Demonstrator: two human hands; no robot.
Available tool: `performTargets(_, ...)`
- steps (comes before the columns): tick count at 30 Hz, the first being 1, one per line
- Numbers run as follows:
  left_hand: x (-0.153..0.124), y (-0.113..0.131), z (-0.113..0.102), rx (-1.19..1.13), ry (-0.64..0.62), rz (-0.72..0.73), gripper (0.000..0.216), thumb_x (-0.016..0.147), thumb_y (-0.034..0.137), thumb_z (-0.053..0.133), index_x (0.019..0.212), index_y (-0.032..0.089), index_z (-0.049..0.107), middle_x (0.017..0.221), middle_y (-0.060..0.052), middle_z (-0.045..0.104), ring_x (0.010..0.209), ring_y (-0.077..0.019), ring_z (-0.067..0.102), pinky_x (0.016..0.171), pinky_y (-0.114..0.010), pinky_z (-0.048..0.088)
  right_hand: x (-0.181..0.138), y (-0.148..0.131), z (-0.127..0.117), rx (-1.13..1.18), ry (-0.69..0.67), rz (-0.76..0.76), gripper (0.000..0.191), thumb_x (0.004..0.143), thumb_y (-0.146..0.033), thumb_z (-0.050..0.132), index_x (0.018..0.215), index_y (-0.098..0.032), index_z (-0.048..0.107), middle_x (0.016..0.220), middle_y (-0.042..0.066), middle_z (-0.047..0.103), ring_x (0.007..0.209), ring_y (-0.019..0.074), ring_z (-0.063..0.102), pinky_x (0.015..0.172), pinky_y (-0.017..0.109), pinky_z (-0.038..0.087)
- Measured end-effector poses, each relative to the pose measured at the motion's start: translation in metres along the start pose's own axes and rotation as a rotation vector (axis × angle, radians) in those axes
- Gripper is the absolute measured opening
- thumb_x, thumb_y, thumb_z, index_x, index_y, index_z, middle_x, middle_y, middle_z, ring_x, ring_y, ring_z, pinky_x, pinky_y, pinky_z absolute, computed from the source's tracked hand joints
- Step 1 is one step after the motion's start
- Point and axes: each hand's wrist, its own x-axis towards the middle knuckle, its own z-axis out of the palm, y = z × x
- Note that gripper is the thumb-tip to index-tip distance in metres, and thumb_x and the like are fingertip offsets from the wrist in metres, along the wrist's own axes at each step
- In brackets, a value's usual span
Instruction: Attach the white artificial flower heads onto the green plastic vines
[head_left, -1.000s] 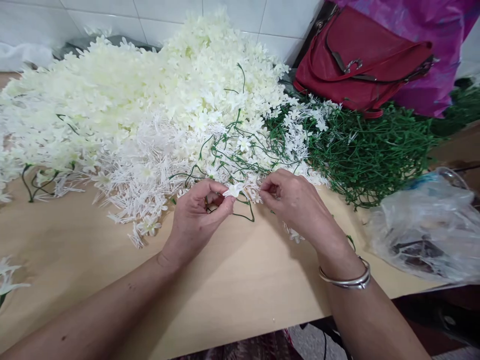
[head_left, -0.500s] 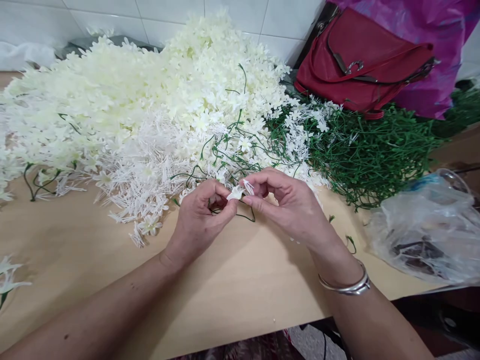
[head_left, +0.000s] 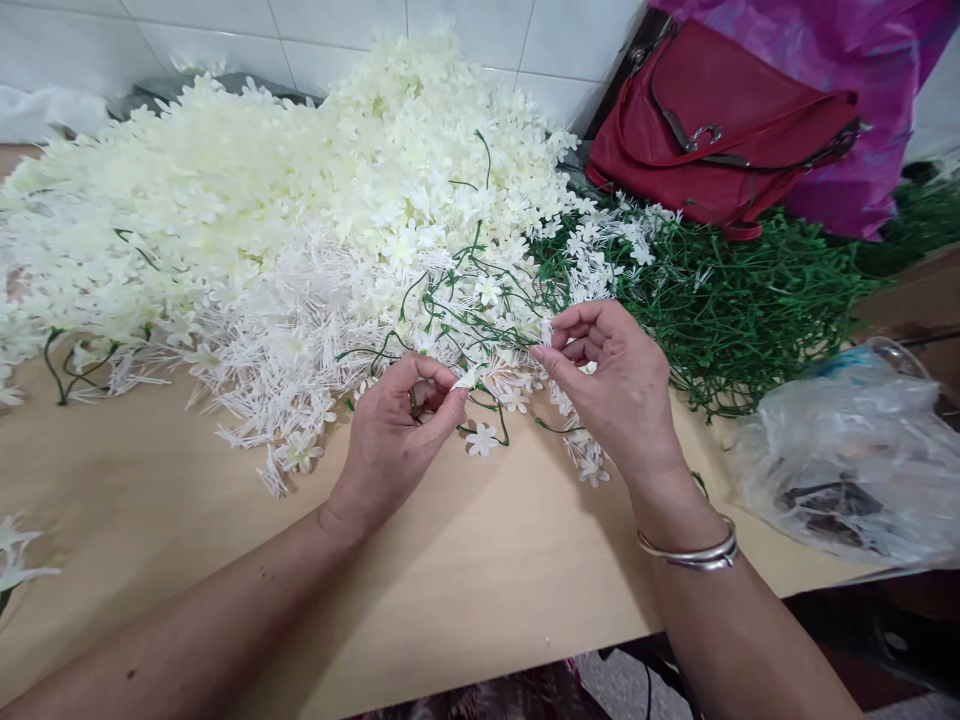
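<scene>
Left hand [head_left: 397,425] is curled near the middle of the tabletop [head_left: 465,580], thumb and forefinger pinched on a thin green stem [head_left: 500,425] that carries a white flower [head_left: 466,380] at the fingertips. Right hand [head_left: 619,385] is raised just to the right, apart from the left, its thumb and forefinger nipping a small white piece [head_left: 546,330] while the other fingers are loosely bent. A silver bangle [head_left: 690,555] sits on the right wrist. One loose flower [head_left: 481,438] lies flat on the bare wood between the two hands. Beyond the hands spreads a big heap of cream blossoms [head_left: 300,170], with a fringe of white spiky sprigs [head_left: 277,360] along its near edge. To the right lies a tangle of green stalks [head_left: 742,300], reaching a red handbag [head_left: 712,120] at the far right, which leans on purple cloth [head_left: 870,60]. A clear plastic bag [head_left: 847,460] rests at the near right edge
</scene>
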Motion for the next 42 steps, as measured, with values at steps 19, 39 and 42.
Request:
performTargets(19,0.000,0.008,-0.002,0.301,0.024,0.393,0.019,0.087,0.004,0.066,0.084,0.023,0.063,0.078,0.001,0.065,0.078,-0.0158,0.062,0.071,-0.029,0.046,-0.013,-0.019,0.008,0.335,-0.379,0.091,0.003,0.086,-0.025,0.082,0.086,-0.026,0.079,0.087,0.002,0.077,0.082,0.0191,0.069,0.082,0.036,0.055)
performTargets(39,0.009,0.003,-0.007,-0.347,-0.019,-0.070,0.018,0.081,0.022,0.088,0.091,0.019,0.074,0.091,-0.001,0.076,0.083,-0.0123,0.074,0.079,-0.021,0.061,-0.021,-0.012,0.032,0.301,-0.205,-0.040,0.009,0.086,-0.018,0.079,0.081,-0.024,0.074,0.086,0.001,0.071,0.086,0.0178,0.065,0.080,0.034,0.051)
performTargets(42,0.009,0.004,-0.007,-0.345,-0.006,-0.088,0.018,0.080,0.024,0.090,0.091,0.019,0.076,0.086,0.000,0.077,0.079,-0.0118,0.073,0.075,-0.020,0.060,-0.024,-0.010,0.039,0.415,-0.220,0.088,0.008,0.088,-0.025,0.078,0.084,-0.023,0.072,0.084,-0.001,0.066,0.072,0.0142,0.060,0.065,0.029,0.049)
